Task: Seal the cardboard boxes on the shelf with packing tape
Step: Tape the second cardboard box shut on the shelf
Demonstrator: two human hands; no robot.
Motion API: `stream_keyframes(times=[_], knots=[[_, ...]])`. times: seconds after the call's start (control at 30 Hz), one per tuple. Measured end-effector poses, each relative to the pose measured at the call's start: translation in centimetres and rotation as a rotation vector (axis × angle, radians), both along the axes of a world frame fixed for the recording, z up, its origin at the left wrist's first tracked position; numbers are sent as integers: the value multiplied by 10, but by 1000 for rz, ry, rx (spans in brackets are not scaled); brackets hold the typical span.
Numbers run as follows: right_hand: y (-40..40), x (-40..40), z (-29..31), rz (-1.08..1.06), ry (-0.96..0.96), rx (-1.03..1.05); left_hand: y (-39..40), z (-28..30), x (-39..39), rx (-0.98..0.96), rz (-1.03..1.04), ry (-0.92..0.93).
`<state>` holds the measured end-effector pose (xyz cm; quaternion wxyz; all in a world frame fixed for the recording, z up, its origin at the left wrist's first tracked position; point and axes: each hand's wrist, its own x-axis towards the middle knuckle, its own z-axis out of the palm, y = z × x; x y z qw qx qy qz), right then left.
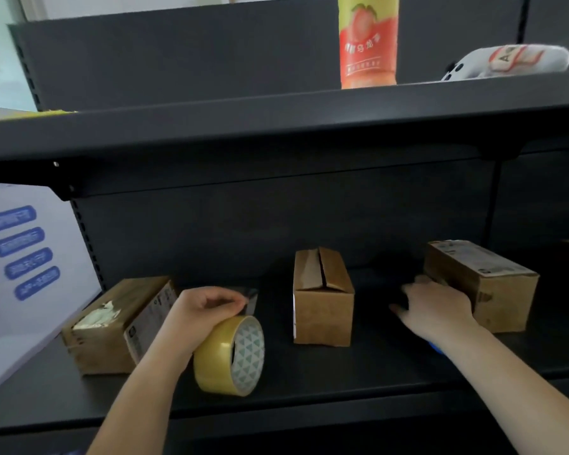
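Three cardboard boxes stand on the dark shelf (309,372). The left box (112,326) lies on its side with torn labels on top. The middle box (322,300) is upright with its top flaps closed along an untaped seam. The right box (483,284) carries a printed label. My left hand (201,316) grips a yellowish roll of packing tape (230,356), its thumb and finger pinching a short pulled-out tape end. My right hand (434,307) reaches with spread fingers to the right box's left side, touching it.
A shelf board (276,126) hangs close above. On it stand a peach drink bottle (368,44) and a white object with a label (513,60). A white panel with blue labels (23,274) flanks the left side.
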<state>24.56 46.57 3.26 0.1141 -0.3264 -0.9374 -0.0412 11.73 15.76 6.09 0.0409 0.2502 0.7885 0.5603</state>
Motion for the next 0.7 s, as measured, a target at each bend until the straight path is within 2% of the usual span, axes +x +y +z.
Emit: stream_keyframes(times=[0.07, 0.13, 0.17, 0.23, 0.37, 0.43, 0.53, 0.7], knots=[[-8, -8, 14, 236, 262, -57, 2, 0, 1, -15, -13, -6], [-17, -20, 34, 607, 400, -264, 2, -1, 3, -23, -20, -15], [-21, -28, 44, 759, 363, -384, 2, 0, 4, -23, -22, -19], [-27, -48, 58, 886, 215, -516, -1, 0, 4, -14, -27, -29], [-29, -77, 61, 818, -53, -627, -11, 2, 4, 4, -34, -64], [-36, -80, 55, 801, -142, -579, -14, 3, 4, 10, -42, -82], [-51, -78, 50, 655, -80, -432, -16, 6, 3, 9, -54, -93], [-97, -67, 49, 212, -121, -26, -15, 17, 1, -38, -87, -60]])
